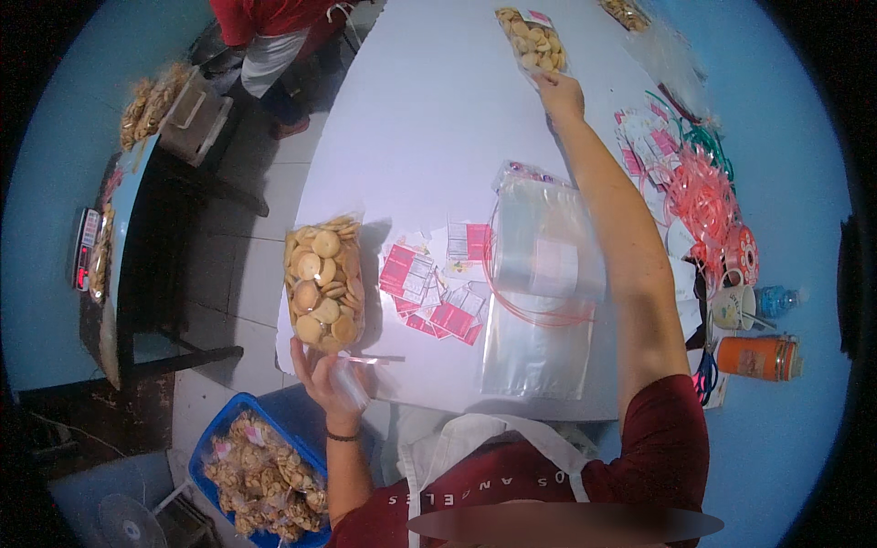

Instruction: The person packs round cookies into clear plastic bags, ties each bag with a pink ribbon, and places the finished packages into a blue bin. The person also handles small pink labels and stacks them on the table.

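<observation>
My left hand (332,380) is at the near left edge of the white table (425,103), closed on the gathered clear end of a plastic bag of round cookies (323,288). A thin pink strip lies beside its fingers. My right arm stretches to the far side, where my right hand (562,99) holds the near end of a second bag of cookies (533,42), which has a label at its far end. Pink-and-white printed labels (438,291) lie loosely on the table between the arms. Flat clear plastic bags (538,349) are stacked to their right, with pink ribbon across them.
Pink ribbon (699,192), a mug (733,306), scissors (707,377) and an orange-filled jar (757,357) line the right side. A blue basket (205,438) of filled bags stands at lower left. Another person (274,41) stands at upper left, near a side table with a scale (85,248).
</observation>
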A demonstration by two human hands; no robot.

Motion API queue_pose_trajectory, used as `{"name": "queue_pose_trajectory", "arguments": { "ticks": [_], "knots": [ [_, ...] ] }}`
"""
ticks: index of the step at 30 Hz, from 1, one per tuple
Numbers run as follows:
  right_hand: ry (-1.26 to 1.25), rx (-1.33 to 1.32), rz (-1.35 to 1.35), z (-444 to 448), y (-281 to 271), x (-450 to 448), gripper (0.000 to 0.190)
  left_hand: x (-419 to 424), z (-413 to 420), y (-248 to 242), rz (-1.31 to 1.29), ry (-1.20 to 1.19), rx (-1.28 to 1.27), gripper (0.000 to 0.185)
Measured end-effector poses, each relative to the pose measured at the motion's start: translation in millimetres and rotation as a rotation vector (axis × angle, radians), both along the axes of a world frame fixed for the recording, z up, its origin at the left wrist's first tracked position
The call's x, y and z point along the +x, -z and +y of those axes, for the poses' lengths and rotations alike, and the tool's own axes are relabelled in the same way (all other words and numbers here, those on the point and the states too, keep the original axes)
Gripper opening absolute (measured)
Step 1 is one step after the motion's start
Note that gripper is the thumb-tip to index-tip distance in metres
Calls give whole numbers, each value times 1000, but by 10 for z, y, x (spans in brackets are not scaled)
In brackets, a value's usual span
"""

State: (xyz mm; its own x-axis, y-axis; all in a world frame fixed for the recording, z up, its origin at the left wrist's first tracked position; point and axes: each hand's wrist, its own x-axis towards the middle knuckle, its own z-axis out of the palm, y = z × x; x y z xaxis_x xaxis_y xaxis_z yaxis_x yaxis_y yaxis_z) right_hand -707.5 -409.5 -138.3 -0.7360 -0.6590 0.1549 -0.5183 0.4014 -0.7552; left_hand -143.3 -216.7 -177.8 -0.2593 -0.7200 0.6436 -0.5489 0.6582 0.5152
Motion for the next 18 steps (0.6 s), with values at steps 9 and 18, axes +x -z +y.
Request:
{"name": "queue_pose_trajectory", "arguments": {
  "ticks": [9,18],
  "knots": [
    [-50,-210,387,223,-1099,28,30,-28,60,-70,33,-1,66,48],
    [-192,-25,-88,419,-319,297,43,-6,58,-130,-35,-8,-3,60]
  ]
}}
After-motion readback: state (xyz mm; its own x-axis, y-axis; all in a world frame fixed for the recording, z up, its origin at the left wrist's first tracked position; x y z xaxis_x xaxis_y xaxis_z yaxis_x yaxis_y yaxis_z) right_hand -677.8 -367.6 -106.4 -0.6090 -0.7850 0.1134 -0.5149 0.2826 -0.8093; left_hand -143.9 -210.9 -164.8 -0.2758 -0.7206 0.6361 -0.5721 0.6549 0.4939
